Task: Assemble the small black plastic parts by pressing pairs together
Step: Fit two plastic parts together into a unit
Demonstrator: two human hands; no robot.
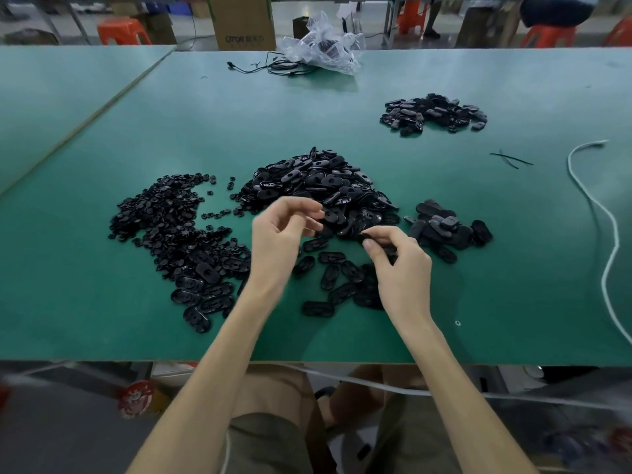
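Note:
A large heap of black oval plastic parts [318, 179] lies mid-table on the green mat [444, 302]. To its left spreads a pile of small round black parts [164, 213]. More ovals lie loose in front [333, 285] and at the left front [205, 292]. My right hand [400, 265] pinches a black oval part [371, 235] at the heap's near edge, with more black plastic showing under its fingers. My left hand [280, 234] hovers just left of it, fingers loosely curled, nothing visible in them.
A small pile of ovals [448, 230] sits right of my hands, another pile [434, 112] lies far right. A white cord [605, 241] runs down the right side. At the far edge are a plastic bag [325, 46], black cable [284, 66] and cardboard box [242, 22].

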